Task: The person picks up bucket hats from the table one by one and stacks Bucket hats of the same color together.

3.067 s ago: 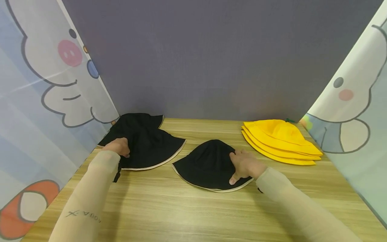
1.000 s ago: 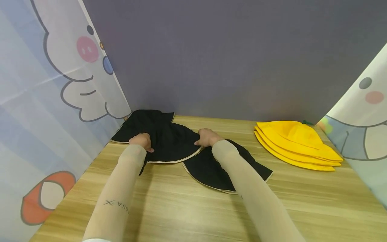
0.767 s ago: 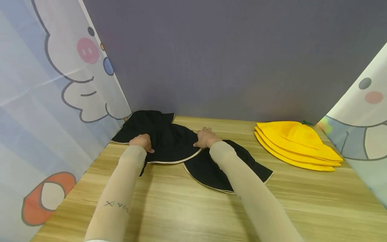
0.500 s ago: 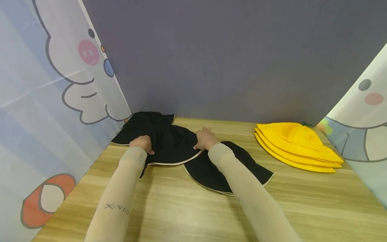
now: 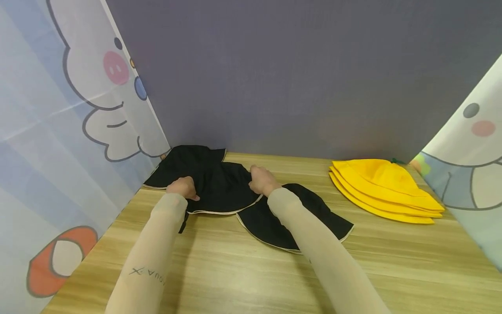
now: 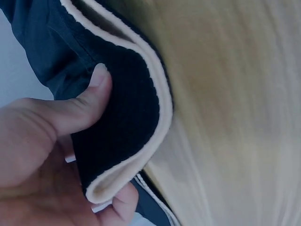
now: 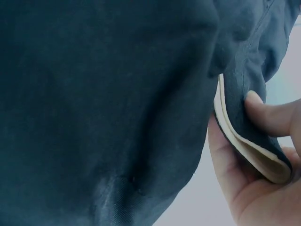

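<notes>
A black bucket hat [image 5: 221, 189] with a cream-edged brim lies folded flat at left centre in the head view. My left hand [image 5: 183, 187] grips its left brim end; in the left wrist view the thumb [image 6: 94, 96] presses on the fabric and fingers curl beneath. At the opposite end my right hand [image 5: 262, 179] pinches the brim between thumb [image 7: 268, 113] and fingers. Behind it, partly covered, is another black hat [image 5: 186, 161] against the wall corner. A further black hat [image 5: 317, 209] sits under my right forearm, its left part touching the held hat's edge.
Several stacked yellow bucket hats [image 5: 382, 185] occupy the right rear of the wooden table [image 5: 231, 274]. A grey panel [image 5: 274, 78] rises along the back edge. Cartoon-printed curtains [image 5: 47, 144] flank both sides.
My right hand has left the right-hand black hat and moved left to grip the middle hat's brim. The left hand stays at that hat's left end. The head view has shifted slightly.
</notes>
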Demonstrator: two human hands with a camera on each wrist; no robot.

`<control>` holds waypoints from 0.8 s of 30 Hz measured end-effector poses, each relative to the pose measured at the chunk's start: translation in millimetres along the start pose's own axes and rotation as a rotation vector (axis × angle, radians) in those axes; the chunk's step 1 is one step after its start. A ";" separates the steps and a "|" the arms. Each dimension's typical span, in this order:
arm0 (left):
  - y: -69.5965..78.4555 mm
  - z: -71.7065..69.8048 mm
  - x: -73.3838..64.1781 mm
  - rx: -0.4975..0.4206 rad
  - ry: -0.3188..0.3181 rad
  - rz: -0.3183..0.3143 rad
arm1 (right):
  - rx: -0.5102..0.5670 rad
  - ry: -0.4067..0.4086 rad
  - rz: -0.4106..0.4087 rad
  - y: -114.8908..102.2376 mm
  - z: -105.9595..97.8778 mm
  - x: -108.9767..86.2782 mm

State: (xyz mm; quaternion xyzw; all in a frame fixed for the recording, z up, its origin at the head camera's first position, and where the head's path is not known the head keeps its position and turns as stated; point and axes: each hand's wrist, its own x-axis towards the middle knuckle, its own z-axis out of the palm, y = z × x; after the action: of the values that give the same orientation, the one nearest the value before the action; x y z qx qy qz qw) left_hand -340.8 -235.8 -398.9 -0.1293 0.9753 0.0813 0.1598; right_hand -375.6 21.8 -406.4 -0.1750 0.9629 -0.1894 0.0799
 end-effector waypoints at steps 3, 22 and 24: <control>-5.1 0.8 -0.7 -0.037 -0.043 0.030 | -0.016 0.010 -0.002 -0.5 1.2 -0.9; -8.4 -25.7 -7.0 -0.088 -0.027 0.216 | -0.052 0.069 -0.033 6.2 -18.8 -15.6; -4.3 -29.2 -7.2 -0.096 -0.027 0.225 | -0.031 0.065 -0.025 11.9 -23.0 -17.3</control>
State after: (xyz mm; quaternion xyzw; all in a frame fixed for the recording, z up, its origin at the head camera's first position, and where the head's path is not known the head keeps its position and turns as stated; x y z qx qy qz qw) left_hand -341.5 -244.1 -369.7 -0.0256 0.9764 0.1469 0.1562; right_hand -368.3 46.3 -388.5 -0.1821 0.9655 -0.1810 0.0436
